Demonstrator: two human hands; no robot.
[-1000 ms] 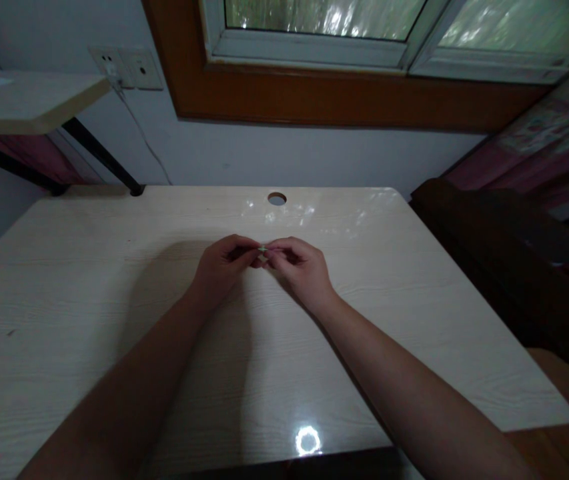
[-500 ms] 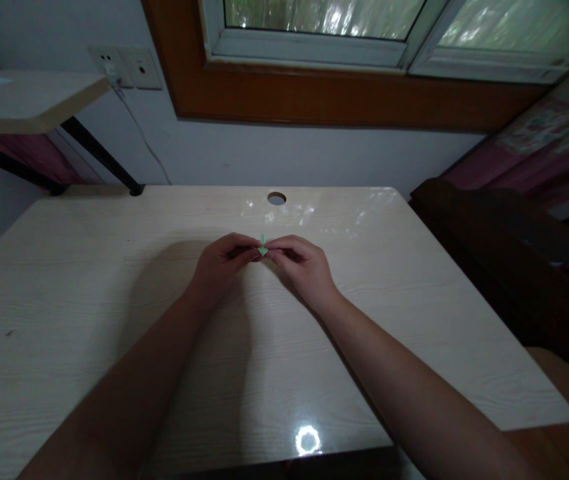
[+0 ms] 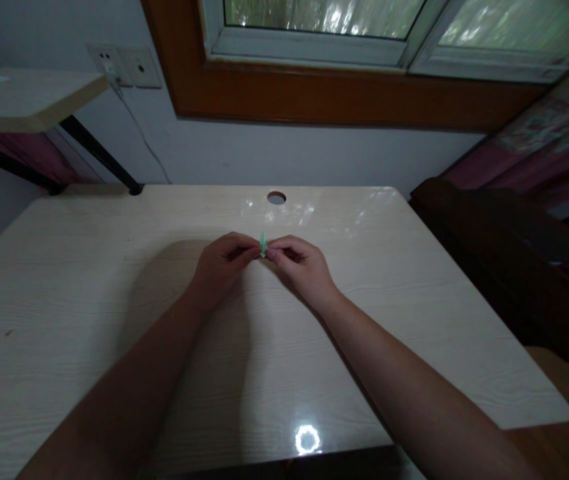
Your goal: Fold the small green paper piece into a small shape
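Observation:
A small green folded piece, seemingly paper, is pinched between the fingertips of both hands above the desk. My left hand grips its left side with thumb and forefinger. From the right, my right hand holds the other side in the same kind of pinch. A thin green point sticks up between the fingers, and a little green shows below. The fingertips cover much of the piece, so its full shape is hidden.
The pale wood-grain desk has a round cable hole near its back edge. At the left, a raised shelf stands on black legs. A white cord runs down from the wall sockets. Dark wooden furniture is at the right.
Both hands stay in nearly the same place. The green piece between them looks narrower, its lower part less spread than before.

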